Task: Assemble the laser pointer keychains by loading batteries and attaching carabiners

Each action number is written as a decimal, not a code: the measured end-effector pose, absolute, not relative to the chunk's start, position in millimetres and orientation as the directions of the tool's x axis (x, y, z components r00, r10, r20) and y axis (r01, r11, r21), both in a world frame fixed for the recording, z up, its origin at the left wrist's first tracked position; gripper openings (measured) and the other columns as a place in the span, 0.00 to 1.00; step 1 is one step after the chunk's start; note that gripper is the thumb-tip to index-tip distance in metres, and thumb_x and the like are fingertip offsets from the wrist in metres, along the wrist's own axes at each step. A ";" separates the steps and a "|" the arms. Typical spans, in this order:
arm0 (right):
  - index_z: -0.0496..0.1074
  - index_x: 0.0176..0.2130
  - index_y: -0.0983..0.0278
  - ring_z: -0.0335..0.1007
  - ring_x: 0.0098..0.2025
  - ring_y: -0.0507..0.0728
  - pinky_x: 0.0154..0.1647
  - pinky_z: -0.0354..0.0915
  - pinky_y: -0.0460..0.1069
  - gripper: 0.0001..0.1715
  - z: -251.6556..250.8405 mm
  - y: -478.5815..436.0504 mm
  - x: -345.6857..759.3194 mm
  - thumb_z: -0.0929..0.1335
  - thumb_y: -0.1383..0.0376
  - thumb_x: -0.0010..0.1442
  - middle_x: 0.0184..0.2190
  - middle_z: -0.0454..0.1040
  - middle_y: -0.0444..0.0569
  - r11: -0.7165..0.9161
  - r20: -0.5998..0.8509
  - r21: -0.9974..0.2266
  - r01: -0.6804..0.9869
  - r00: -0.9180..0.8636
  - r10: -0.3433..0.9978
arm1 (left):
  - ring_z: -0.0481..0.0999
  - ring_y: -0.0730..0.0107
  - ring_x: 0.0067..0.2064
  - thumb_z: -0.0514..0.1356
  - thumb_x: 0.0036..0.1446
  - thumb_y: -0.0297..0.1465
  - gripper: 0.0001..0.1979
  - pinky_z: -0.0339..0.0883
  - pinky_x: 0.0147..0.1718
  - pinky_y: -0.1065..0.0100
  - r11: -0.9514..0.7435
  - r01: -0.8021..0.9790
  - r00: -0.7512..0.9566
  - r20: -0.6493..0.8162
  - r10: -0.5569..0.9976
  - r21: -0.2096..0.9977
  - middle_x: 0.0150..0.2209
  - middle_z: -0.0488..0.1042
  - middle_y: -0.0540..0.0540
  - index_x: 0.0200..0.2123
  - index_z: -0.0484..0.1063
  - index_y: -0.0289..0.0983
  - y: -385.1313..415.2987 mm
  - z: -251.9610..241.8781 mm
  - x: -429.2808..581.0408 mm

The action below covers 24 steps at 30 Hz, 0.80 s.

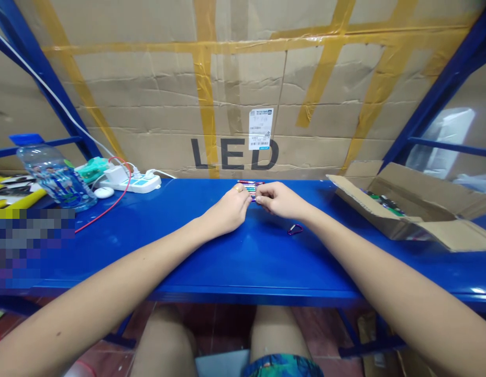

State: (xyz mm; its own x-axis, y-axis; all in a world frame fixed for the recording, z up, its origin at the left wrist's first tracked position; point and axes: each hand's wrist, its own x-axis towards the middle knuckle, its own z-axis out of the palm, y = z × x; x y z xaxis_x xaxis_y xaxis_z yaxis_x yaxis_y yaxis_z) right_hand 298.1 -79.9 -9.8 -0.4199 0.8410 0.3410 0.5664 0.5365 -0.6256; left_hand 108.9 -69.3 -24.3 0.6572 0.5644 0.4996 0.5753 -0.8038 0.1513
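On the blue tabletop (pixel 227 262), a row of thin metallic carabiners (pixel 250 187) in red, silver, green and purple lies side by side between my hands. My left hand (pixel 232 209), with a ring on one finger, is closed, thumb and fingertips pinched at the row's left near end. Opposite it, the curled fingers of my right hand (pixel 280 200) pinch at the right near end. A purple carabiner between the fingertips is mostly hidden by them. One loose magenta carabiner (pixel 295 229) lies apart on the table, below my right wrist.
An open cardboard box (pixel 384 222) with small coloured pieces inside stands at right. At left are a water bottle (pixel 56 173), a white power strip (pixel 143 182) and a red cable (pixel 109 215). A large taped carton (pixel 156 104) marked LED rises behind the table.
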 end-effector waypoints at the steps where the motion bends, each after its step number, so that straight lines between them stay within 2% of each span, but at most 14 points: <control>1: 0.60 0.23 0.62 0.54 0.24 0.51 0.28 0.49 0.48 0.11 -10.7 -79.8 297.6 0.63 0.65 0.56 0.18 0.61 0.41 0.541 0.342 -0.616 0.573 -0.424 0.839 | 0.73 0.59 0.43 0.47 0.69 0.27 0.13 0.68 0.47 0.57 -0.792 0.589 0.658 0.473 0.585 0.159 0.38 0.73 0.39 0.34 0.68 0.35 -69.3 -23.7 108.3; 6: 0.59 0.22 0.62 0.54 0.24 0.51 0.27 0.49 0.48 0.11 -15.2 -79.0 297.5 0.63 0.66 0.55 0.17 0.60 0.40 0.527 0.305 -0.642 0.557 -0.445 0.842 | 0.75 0.59 0.38 0.53 0.66 0.30 0.05 0.68 0.38 0.60 -0.759 0.615 0.662 0.383 0.644 0.212 0.37 0.76 0.42 0.40 0.67 0.36 -73.9 -21.8 102.8; 11: 0.59 0.23 0.61 0.54 0.18 0.50 0.22 0.51 0.47 0.11 -14.3 -80.9 297.8 0.65 0.65 0.55 0.15 0.60 0.39 0.404 0.196 -0.804 0.436 -0.447 0.873 | 0.75 0.61 0.42 0.53 0.65 0.26 0.03 0.67 0.39 0.63 -0.861 0.477 0.711 0.500 0.495 0.175 0.40 0.76 0.42 0.40 0.65 0.37 -75.0 -24.5 101.2; 14: 0.59 0.24 0.61 0.53 0.17 0.49 0.20 0.51 0.47 0.12 -11.7 -83.1 296.5 0.66 0.65 0.55 0.15 0.60 0.39 0.331 0.146 -0.865 0.378 -0.441 0.885 | 0.74 0.61 0.42 0.53 0.65 0.26 0.03 0.66 0.40 0.62 -0.869 0.465 0.703 0.526 0.478 0.168 0.40 0.75 0.43 0.39 0.65 0.38 -75.7 -23.2 102.2; 17: 0.59 0.24 0.61 0.53 0.18 0.49 0.22 0.51 0.47 0.12 -9.2 -83.8 296.0 0.66 0.64 0.56 0.15 0.60 0.39 0.386 0.205 -0.826 0.411 -0.419 0.884 | 0.73 0.61 0.40 0.52 0.65 0.28 0.03 0.67 0.40 0.61 -0.825 0.528 0.659 0.515 0.548 0.201 0.39 0.73 0.42 0.38 0.64 0.37 -76.5 -21.2 104.8; 21: 0.62 0.25 0.63 0.55 0.24 0.51 0.27 0.51 0.47 0.10 -6.6 -82.6 297.7 0.64 0.64 0.57 0.18 0.62 0.41 0.500 0.334 -0.681 0.534 -0.382 0.862 | 0.72 0.59 0.44 0.46 0.68 0.29 0.11 0.67 0.46 0.56 -0.786 0.573 0.625 0.498 0.601 0.232 0.42 0.70 0.37 0.36 0.66 0.35 -73.4 -22.5 109.5; 24: 0.63 0.25 0.63 0.56 0.27 0.52 0.30 0.51 0.48 0.10 -6.5 -81.5 298.6 0.63 0.65 0.57 0.20 0.63 0.42 0.553 0.364 -0.602 0.576 -0.418 0.832 | 0.73 0.58 0.42 0.47 0.68 0.28 0.12 0.68 0.45 0.56 -0.764 0.604 0.634 0.445 0.633 0.226 0.39 0.72 0.38 0.34 0.67 0.35 -72.0 -23.6 110.2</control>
